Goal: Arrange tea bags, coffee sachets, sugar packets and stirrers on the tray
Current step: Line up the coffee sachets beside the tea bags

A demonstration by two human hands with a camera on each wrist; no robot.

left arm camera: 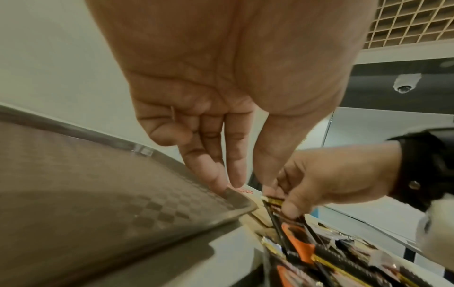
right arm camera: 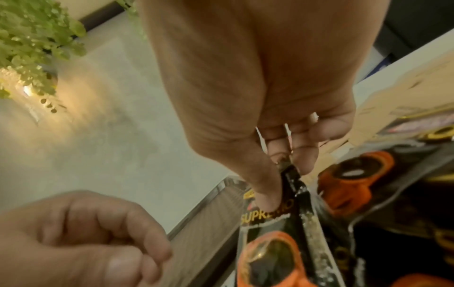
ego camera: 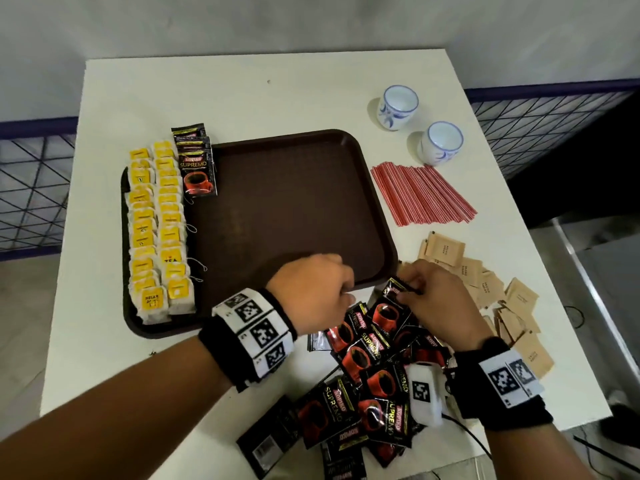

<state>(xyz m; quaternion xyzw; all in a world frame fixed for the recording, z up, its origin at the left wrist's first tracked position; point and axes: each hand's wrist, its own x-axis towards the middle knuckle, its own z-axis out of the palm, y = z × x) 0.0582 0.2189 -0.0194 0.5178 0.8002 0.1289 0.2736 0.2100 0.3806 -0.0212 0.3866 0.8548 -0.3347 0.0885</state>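
The brown tray (ego camera: 294, 202) lies mid-table. Two columns of yellow tea bags (ego camera: 156, 230) fill its left side, and a short overlapping row of black coffee sachets (ego camera: 197, 168) starts beside them at the far end. My right hand (ego camera: 412, 289) pinches the top of a coffee sachet (ego camera: 389, 310) by the tray's near right corner; thumb and fingers (right arm camera: 285, 174) clamp its edge (right arm camera: 270, 252). My left hand (ego camera: 343, 294) hovers over the tray's near rim, just left of that sachet. Its fingers (left arm camera: 236, 178) hang relaxed and hold nothing.
A loose heap of coffee sachets (ego camera: 363, 393) covers the near table. Red stirrers (ego camera: 422, 194) lie right of the tray, with brown sugar packets (ego camera: 485, 282) scattered nearer, toward the table's right edge. Two white-and-blue cups (ego camera: 397, 107) (ego camera: 441, 142) stand at the far right.
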